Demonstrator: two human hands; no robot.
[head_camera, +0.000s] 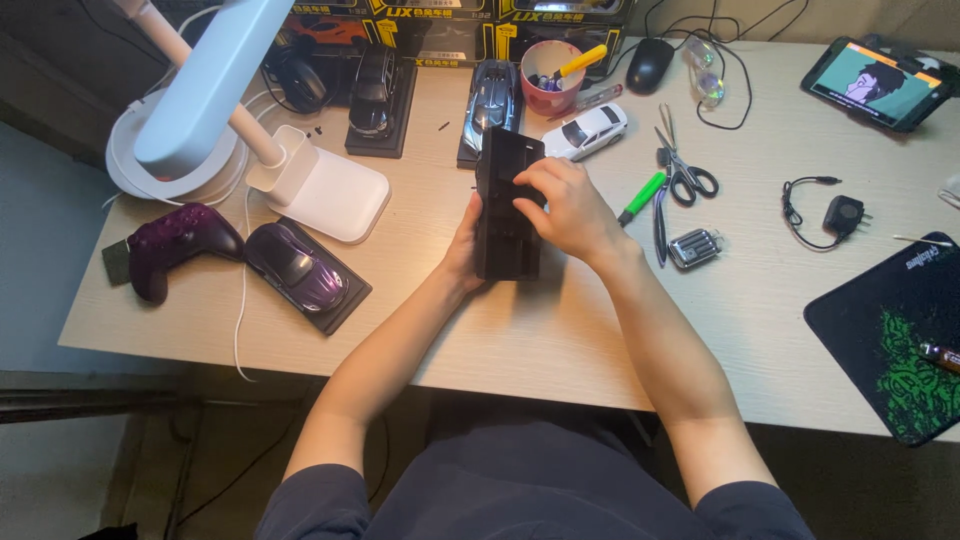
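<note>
1. Base: black, rigid plastic, likely light; held upright over the desk.
2. Left hand closed on its near-left edge.
3. Right hand fingertips press its face; edges grip best.

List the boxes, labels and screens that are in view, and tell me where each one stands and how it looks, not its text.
Boxes: far edge of the desk, behind the model cars; black cardboard with yellow bands, one showing an orange car.
Tablet: far right corner, lying flat; dark frame, screen lit with a cartoon figure on orange and teal.
Mouse pad: right edge; black with a green pattern and a small white logo.
</note>
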